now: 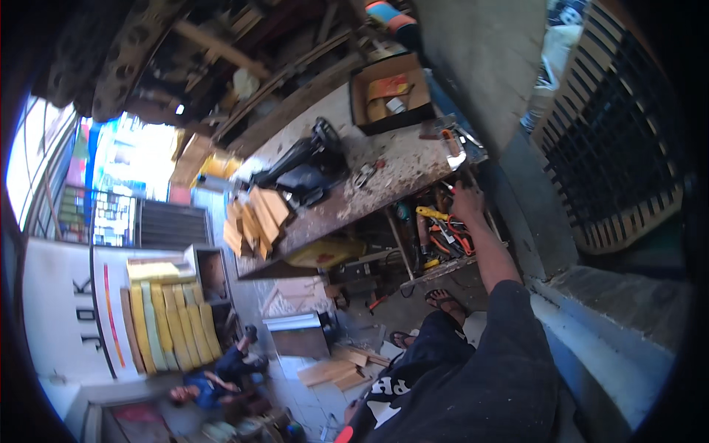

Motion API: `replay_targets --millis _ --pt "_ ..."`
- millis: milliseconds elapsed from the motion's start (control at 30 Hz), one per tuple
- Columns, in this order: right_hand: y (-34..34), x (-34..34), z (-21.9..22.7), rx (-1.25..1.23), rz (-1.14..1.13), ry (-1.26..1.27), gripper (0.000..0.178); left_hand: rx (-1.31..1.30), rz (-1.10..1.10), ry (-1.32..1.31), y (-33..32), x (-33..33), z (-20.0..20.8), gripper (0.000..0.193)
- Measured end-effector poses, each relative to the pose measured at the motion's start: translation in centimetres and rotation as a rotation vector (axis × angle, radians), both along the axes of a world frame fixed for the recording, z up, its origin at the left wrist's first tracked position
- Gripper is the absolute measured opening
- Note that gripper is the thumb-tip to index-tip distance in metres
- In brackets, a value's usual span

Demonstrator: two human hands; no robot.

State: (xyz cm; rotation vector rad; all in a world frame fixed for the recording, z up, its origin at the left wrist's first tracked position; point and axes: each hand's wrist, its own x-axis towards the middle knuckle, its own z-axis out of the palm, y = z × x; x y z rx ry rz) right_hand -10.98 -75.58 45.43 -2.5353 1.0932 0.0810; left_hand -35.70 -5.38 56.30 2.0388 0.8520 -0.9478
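My right hand reaches over the far right part of an open drawer under the workbench. Its fingers look curled, near a small red bit that I cannot make out. Below it in the drawer lie hand tools, among them orange-handled pliers and a yellow-handled tool. On the bench corner just beyond the hand sits a shiny metal tool with an orange part. Of my left hand, at most a small blurred patch shows by my shirt at the lower edge; its fingers are hidden.
A black power tool and an open cardboard box stand on the bench. Wood pieces are stacked at its left end; more boards lie on the floor. A wall closes the right side. Another person sits at lower left.
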Motion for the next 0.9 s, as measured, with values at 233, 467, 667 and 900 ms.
replay_targets --millis 233,467,667,900 --pt "-0.2 -6.5 3.0 0.265 -0.061 -0.135 0.044 -0.005 0.101 -0.070 -4.4 -2.3 3.2 0.038" --pt "-4.2 -9.8 3.6 0.411 0.066 -0.222 0.036 -0.016 0.294 0.035 -6.2 -6.2 3.1 0.037" --pt "-2.5 -13.5 2.2 0.474 0.208 -0.143 0.036 -0.012 0.487 -0.015 -6.5 -11.0 0.7 0.038" --pt "-3.0 -13.0 3.0 0.300 0.124 -0.089 0.032 0.048 0.205 0.105 -8.3 -12.1 -1.7 0.046"
